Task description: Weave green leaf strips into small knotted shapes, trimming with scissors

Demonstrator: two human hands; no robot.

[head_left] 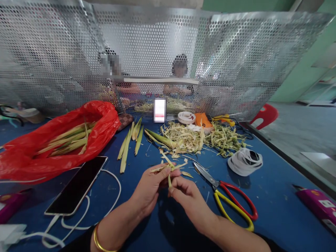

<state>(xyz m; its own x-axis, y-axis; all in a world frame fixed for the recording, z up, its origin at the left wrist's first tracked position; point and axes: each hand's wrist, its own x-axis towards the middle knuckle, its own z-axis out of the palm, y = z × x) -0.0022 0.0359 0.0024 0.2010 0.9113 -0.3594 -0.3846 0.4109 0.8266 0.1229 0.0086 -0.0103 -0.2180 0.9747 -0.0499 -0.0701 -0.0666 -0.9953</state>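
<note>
Between my hands, at the middle of the blue table [141, 206], is a small piece of pale plant strips [172, 167] with ends sticking out several ways. My left hand [152, 185] pinches its crossing between thumb and fingers. My right hand [186, 196] is closed on a strip that hangs down from it. Scissors [210, 176] with one red and one yellow handle lie just right of my hands. Beyond them are a heap of pale shredded strips [183, 138] and a greener heap [223, 138]. Long husk leaves [126, 148] lie to the left of the heaps.
A red plastic bag [105, 115] holding leaves is at the left, with a phone [78, 185] and white cable in front. White ribbon [244, 161], a tape roll [186, 117] and an orange packet [203, 120] are at the right. Behind a perforated screen [147, 42] sit two people.
</note>
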